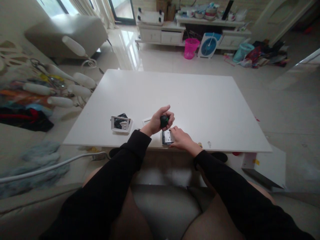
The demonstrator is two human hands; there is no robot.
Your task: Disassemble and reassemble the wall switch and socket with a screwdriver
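Note:
My left hand is wrapped round a screwdriver; only the butt of its dark green and black handle shows, and the shaft is hidden. Just below it, a wall socket with a white slotted face and dark edge lies near the table's front edge. My right hand grips the socket's right side with its fingers. Behind my left wrist, a flat white piece is partly covered. Farther left lie a white rectangular frame and a black part that overlap.
The white table spans the middle. Two small items, one brownish and one pale, lie right of my right hand near the front edge. A floor lamp with several white shades stands by the left edge. A pale hose runs below left.

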